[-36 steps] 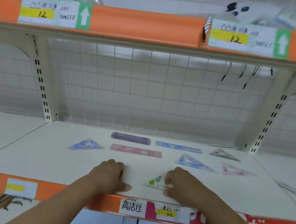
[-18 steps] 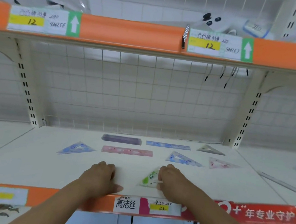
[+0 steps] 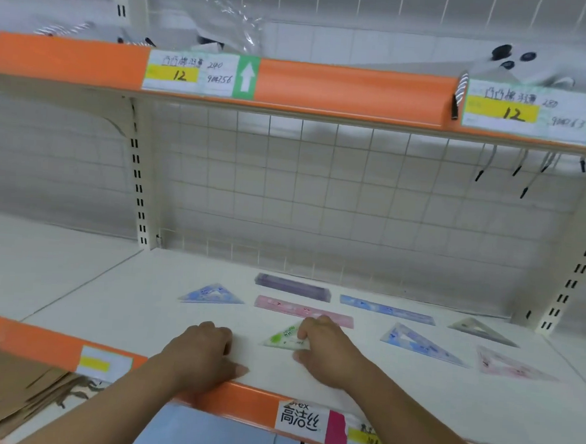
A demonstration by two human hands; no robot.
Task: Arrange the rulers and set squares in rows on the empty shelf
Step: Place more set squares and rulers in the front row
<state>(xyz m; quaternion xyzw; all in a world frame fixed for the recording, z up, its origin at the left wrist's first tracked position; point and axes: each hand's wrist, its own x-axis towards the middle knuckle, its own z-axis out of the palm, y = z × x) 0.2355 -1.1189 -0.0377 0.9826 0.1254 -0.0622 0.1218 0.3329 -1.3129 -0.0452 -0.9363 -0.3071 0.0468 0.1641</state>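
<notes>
- The white metal shelf (image 3: 115, 300) with an orange front edge carries every piece.
- Near its back edge lie a purple plastic ruler (image 3: 292, 286), a pink plastic ruler (image 3: 286, 306) and a blue plastic ruler (image 3: 387, 309).
- Four set squares lie flat around them: blue (image 3: 211, 294), blue-violet (image 3: 418, 343), grey (image 3: 482, 330), pink (image 3: 512, 365).
- The left hand (image 3: 204, 353) rests curled at the front edge, its grip closed on nothing.
- The right hand (image 3: 328, 351) pinches a small green clear-plastic set square (image 3: 282, 338), tilted, near the front edge.
</notes>
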